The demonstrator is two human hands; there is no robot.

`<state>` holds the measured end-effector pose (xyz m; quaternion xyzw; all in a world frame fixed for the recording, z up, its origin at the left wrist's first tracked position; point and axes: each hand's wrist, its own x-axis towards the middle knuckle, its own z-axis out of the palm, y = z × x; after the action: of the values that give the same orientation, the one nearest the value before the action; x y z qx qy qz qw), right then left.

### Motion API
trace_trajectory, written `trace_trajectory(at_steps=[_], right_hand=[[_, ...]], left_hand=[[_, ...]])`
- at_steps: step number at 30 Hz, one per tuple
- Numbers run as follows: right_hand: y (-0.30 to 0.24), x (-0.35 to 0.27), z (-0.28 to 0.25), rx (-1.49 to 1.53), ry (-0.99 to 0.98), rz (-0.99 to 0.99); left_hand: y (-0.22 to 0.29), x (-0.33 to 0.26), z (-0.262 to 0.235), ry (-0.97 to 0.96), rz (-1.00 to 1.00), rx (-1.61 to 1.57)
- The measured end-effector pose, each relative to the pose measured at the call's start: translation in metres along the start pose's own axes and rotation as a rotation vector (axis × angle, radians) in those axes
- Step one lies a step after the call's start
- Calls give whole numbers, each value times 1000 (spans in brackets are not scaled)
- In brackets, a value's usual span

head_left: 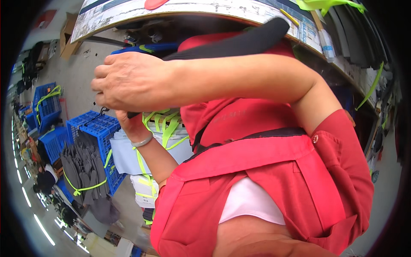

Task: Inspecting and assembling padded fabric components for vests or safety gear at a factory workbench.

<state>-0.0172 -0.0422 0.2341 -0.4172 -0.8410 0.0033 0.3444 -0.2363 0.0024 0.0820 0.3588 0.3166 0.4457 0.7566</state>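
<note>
My right arm reaches across my red-clad torso, bringing my right hand [132, 81] to the left side. Its fingers curl down in a closed shape, and what they grip is hidden. Just beneath it is my left hand [128, 123], a silvery band around its wrist; its fingers are mostly covered by the right hand. A small dark bit [133, 115] shows between the two hands; I cannot tell what it belongs to. A long dark ribbed strip [239, 43] with a rounded end slants up behind my right forearm, its lower end out of sight.
A worn white-and-blue tabletop [205, 8] spans the top, with a yellow pencil [290, 17] and red flat piece [155, 3]. Blue crates [109, 137] stand at left near a tied dark grey fabric bundle [83, 167]. Light bundles [124, 150] have yellow-green ties. Dark sheets [359, 38] hang right.
</note>
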Motion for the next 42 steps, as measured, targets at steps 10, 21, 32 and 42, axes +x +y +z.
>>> trace_trajectory(at_steps=[10,21,32,42], right_hand=[[-2,-123,76,1220,-303,1191],[39,-134,68,978,-443,1129],[51,-152,59,678,-66,954],[30,-169,-8,768,-484,944]], left_hand=[[-68,-54,30,291,-31,-29],[-87,-34,64,9,-113,-52],[-105,-7,97,-81,-312,-91],[-41,95,25,217,-124,-388]])
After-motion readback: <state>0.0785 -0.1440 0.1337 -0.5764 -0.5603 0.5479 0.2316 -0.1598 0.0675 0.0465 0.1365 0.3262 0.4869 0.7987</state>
